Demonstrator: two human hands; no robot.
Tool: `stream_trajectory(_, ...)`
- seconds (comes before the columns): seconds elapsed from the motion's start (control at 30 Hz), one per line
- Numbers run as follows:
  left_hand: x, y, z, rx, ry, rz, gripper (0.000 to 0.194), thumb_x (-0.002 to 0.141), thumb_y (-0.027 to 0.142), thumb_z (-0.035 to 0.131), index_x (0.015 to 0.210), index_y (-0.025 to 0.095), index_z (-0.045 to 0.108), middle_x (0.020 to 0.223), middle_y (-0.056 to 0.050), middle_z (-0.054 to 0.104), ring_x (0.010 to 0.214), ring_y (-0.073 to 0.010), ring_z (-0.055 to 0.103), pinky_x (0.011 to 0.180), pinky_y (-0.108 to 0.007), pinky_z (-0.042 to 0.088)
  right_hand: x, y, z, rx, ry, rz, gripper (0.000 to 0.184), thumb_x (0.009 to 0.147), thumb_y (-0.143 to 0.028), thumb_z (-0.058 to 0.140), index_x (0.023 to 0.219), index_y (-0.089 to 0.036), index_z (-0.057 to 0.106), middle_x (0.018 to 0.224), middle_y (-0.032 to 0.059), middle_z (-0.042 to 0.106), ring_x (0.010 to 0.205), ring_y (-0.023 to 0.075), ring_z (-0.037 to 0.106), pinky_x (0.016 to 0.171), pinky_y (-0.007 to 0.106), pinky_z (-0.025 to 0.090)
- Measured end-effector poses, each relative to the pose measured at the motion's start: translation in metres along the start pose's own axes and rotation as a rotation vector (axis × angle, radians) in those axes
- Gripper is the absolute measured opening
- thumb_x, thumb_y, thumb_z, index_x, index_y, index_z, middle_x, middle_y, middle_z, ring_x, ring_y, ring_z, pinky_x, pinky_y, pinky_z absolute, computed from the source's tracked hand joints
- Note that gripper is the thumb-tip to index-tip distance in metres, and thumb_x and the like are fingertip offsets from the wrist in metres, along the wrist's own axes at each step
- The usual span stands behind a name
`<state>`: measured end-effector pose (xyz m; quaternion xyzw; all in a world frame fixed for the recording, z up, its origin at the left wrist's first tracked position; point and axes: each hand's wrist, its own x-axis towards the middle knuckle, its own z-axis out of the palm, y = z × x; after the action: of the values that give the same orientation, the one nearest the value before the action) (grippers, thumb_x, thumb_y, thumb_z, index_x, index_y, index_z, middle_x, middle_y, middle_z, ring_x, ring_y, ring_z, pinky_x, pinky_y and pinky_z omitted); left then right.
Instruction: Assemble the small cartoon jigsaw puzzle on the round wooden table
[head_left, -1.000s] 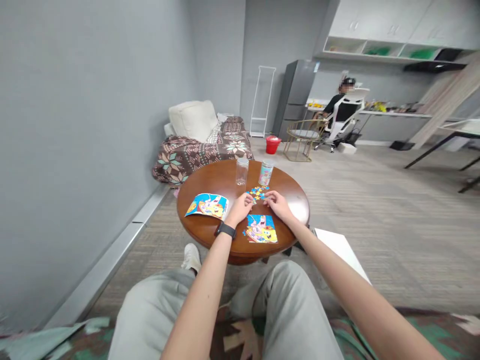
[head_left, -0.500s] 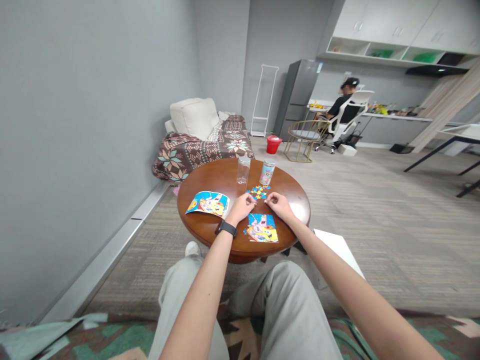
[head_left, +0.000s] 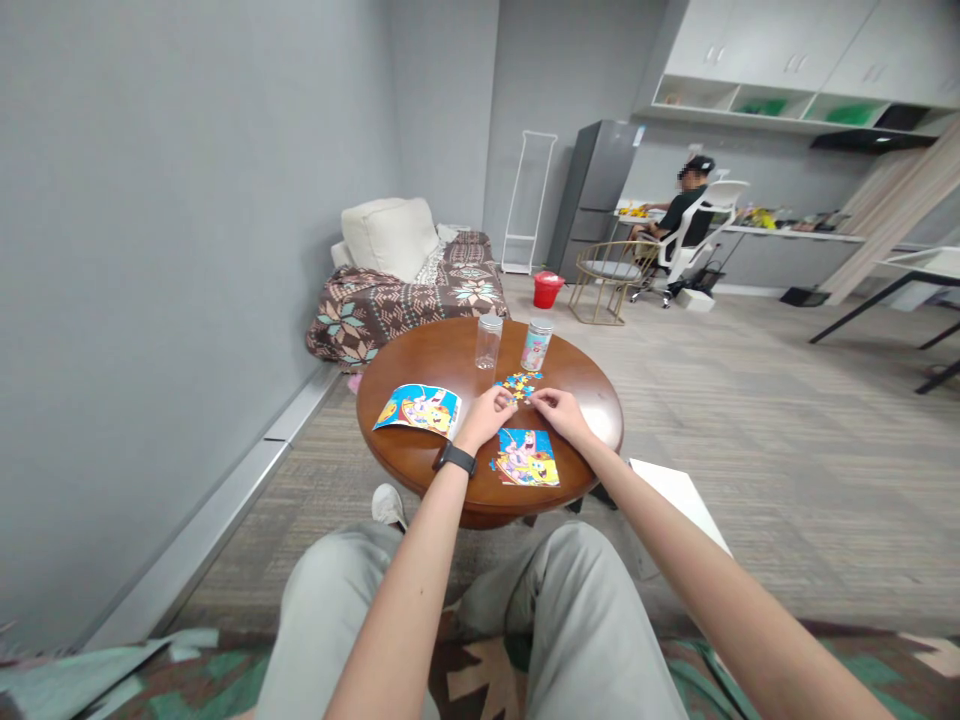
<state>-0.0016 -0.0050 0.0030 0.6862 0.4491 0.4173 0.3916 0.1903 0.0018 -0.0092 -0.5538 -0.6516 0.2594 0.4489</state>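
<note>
My left hand [head_left: 484, 417] and my right hand [head_left: 559, 413] rest on a round wooden table [head_left: 420, 360], fingertips pinched together just below a small cluster of loose blue and yellow jigsaw pieces [head_left: 516, 384]. Whether either hand holds a piece is too small to tell. Right below my hands lies a cartoon jigsaw puzzle [head_left: 528, 458]. A printed cartoon picture card [head_left: 417, 411] lies left of my left wrist. Farther back stand a clear plastic bottle [head_left: 488, 341] and a printed cylindrical tin [head_left: 536, 346].
Behind the table stand a sofa with a patterned blanket [head_left: 405, 300] and a red bucket [head_left: 548, 289]. A gold-framed chair [head_left: 609, 275] is farther back, and a seated person [head_left: 690, 205] is at a far counter. A white board [head_left: 679, 500] leans right of the table.
My left hand has moved slightly closer to the loose pieces, and my right hand has shifted a little. My view has tilted slightly and my knees have shifted.
</note>
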Motion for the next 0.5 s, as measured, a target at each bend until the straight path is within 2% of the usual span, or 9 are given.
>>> stream_trajectory(0.1, 0.0006, -0.0006, 0.0002, -0.007, 0.004, 0.003, 0.017, 0.075, 0.017, 0.069, 0.089, 0.017, 0.059, 0.078, 0.001, 0.063, 0.067, -0.0104, 0.057, 0.067, -0.022, 0.048, 0.0002, 0.0011, -0.0005, 0.0, 0.014, -0.016, 0.018, 0.075, -0.033, 0.059, 0.079, -0.019, 0.07, 0.077, 0.0052, 0.073, 0.068, 0.0186, 0.063, 0.07, 0.032, 0.05)
stream_trajectory(0.23, 0.0015, -0.0015, 0.0009, -0.022, -0.013, -0.013, 0.012, 0.08, 0.014, 0.062, 0.091, 0.017, 0.058, 0.08, 0.0, 0.065, 0.068, -0.0107, 0.06, 0.068, -0.023, 0.049, 0.0012, 0.0044, -0.0003, 0.007, 0.021, -0.033, 0.022, 0.073, -0.03, 0.058, 0.089, -0.019, 0.068, 0.072, 0.0024, 0.07, 0.065, 0.0167, 0.06, 0.07, 0.031, 0.05)
stream_trajectory(0.33, 0.0017, -0.0015, 0.0012, -0.016, -0.026, -0.011, 0.012, 0.082, 0.014, 0.059, 0.093, 0.018, 0.059, 0.078, 0.001, 0.065, 0.064, -0.0105, 0.06, 0.066, -0.022, 0.049, 0.0014, 0.0059, -0.0006, -0.025, -0.001, -0.034, 0.016, 0.073, -0.032, 0.058, 0.081, -0.02, 0.066, 0.071, 0.0023, 0.069, 0.063, 0.0163, 0.058, 0.068, 0.03, 0.049)
stream_trajectory(0.5, -0.0012, 0.0047, -0.0007, 0.048, -0.02, 0.008, 0.005, 0.082, 0.014, 0.058, 0.084, 0.018, 0.06, 0.072, 0.002, 0.064, 0.064, -0.0108, 0.059, 0.067, -0.022, 0.048, -0.0002, 0.0065, -0.0032, -0.058, 0.0, -0.078, 0.005, 0.069, -0.023, 0.052, 0.07, -0.022, 0.057, 0.068, 0.0006, 0.065, 0.066, 0.0174, 0.058, 0.071, 0.031, 0.047)
